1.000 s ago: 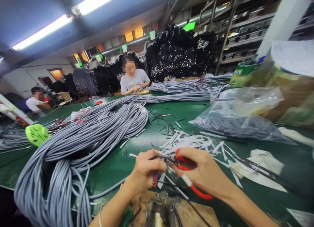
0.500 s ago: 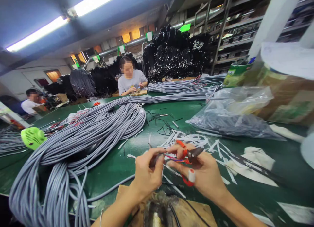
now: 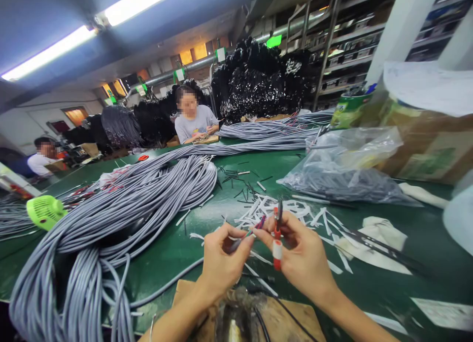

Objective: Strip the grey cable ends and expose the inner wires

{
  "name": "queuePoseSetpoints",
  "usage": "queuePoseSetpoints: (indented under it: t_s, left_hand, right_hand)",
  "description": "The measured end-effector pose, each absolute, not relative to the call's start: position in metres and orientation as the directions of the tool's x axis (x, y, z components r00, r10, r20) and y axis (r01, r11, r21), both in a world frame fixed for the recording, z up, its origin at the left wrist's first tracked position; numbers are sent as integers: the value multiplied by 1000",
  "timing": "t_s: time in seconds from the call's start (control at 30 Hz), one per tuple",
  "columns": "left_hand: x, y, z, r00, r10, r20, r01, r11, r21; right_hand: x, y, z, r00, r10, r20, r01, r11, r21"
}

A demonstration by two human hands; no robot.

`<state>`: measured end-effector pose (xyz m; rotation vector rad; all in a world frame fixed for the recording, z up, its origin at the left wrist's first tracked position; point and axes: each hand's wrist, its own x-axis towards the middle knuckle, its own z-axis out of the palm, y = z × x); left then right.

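My left hand (image 3: 220,256) is closed in a pinch on the end of a grey cable (image 3: 236,243) whose thin coloured wires (image 3: 256,224) stick out towards the right. My right hand (image 3: 301,256) is wrapped round red-handled cutting pliers (image 3: 277,236), held upright with the dark jaws at the top, and its fingertips touch the coloured wires. Both hands hover low over the green table (image 3: 177,243), just in front of a scatter of white paper strips (image 3: 291,214).
A big bundle of grey cables (image 3: 121,209) fills the left of the table, beside a green fan (image 3: 44,211). A plastic bag (image 3: 343,174), cardboard boxes (image 3: 432,145) and white cloth (image 3: 384,231) lie right. A wooden board (image 3: 288,317) sits below my hands. Two seated people work beyond.
My right hand has turned the pliers from lying across to standing upright. Both hands have drifted slightly up and away from me, and the coloured wires now show between them.
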<state>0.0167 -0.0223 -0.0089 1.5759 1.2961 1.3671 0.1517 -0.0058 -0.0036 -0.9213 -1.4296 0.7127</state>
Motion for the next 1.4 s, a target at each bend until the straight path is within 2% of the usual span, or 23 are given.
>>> queuePoseSetpoints:
  t_s: [0.07,0.13,0.2,0.33,0.43,0.6,0.7,0.8,0.87,1.0,1.17,1.27,1.4]
  left_hand:
    - [17,-23,-9,-39,946,322,327,-292,899]
    - [17,-24,-8,-44,947,318,324,-288,901]
    - [18,-24,-6,-86,947,309,234,-282,931]
    - [20,-21,-2,-193,955,224,-53,-239,970]
    - [19,-16,-1,-152,977,148,-214,-178,960]
    - [16,-13,-1,-75,993,93,-345,-114,932]
    - [13,-15,-2,-10,991,133,-345,-128,930]
    - [9,-16,0,200,963,179,-262,-123,957]
    - [6,-15,2,290,940,179,-218,-117,969]
    - [2,-13,5,206,950,234,-219,-188,957]
    - [6,-15,2,252,936,245,-183,-202,962]
    - [9,-16,0,247,942,227,-178,-186,966]
    - [9,-13,-2,200,956,214,-266,-158,951]
  right_hand:
    - [151,-8,-6,52,836,546,207,526,-825]
    - [150,-10,-8,46,829,557,227,535,-814]
    - [147,-11,-8,35,843,537,193,521,-831]
    - [142,-12,-6,2,893,449,44,449,-892]
    - [141,-10,-4,10,917,398,-30,398,-917]
    - [142,-7,0,51,938,343,-86,347,-934]
    - [143,-4,2,31,953,302,-144,303,-942]
    - [146,1,4,17,963,270,-193,268,-944]
    - [150,3,4,14,963,268,-165,267,-949]
    - [155,2,6,67,944,323,-74,328,-942]
    - [157,-1,11,42,929,369,-141,371,-918]
    - [157,0,12,34,929,369,-99,371,-923]
    - [156,2,7,27,946,324,-93,325,-941]
